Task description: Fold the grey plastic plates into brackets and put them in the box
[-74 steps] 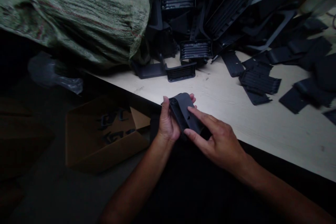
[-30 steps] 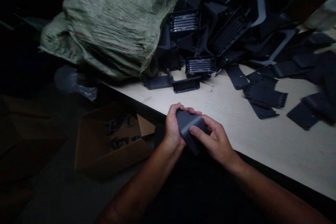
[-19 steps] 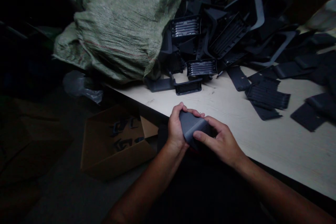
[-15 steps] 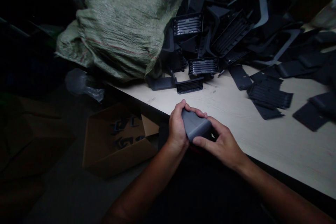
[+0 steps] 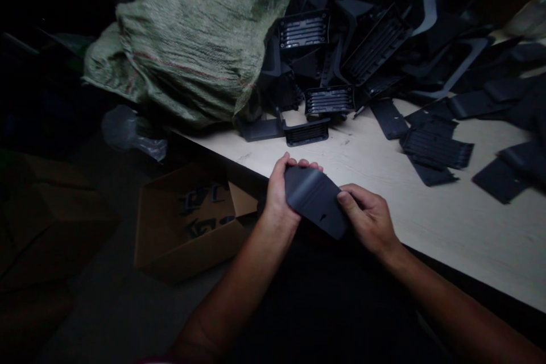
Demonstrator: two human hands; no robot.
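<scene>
A dark grey bent plastic part (image 5: 314, 200) is held between both hands, in front of the table's near edge. Its smooth outer face shows, with a bend across it and a small dark slot near the lower end. My left hand (image 5: 281, 190) wraps round the left end, fingers curled over the far side. At the right end, my right hand (image 5: 370, 217) pinches the edge, thumb on top and fingers underneath. The underside of the part is hidden.
On the pale table (image 5: 426, 222) lies a heap of dark plastic parts (image 5: 328, 99), with more flat pieces (image 5: 439, 148) at the right. A green woven sack (image 5: 191, 40) covers the table's left end. Below, an open cardboard box (image 5: 187, 259) holds several dark pieces.
The plastic part has turned in my hands, so a longer flat face with a slot now shows. My right hand has shifted slightly right, gripping its right edge.
</scene>
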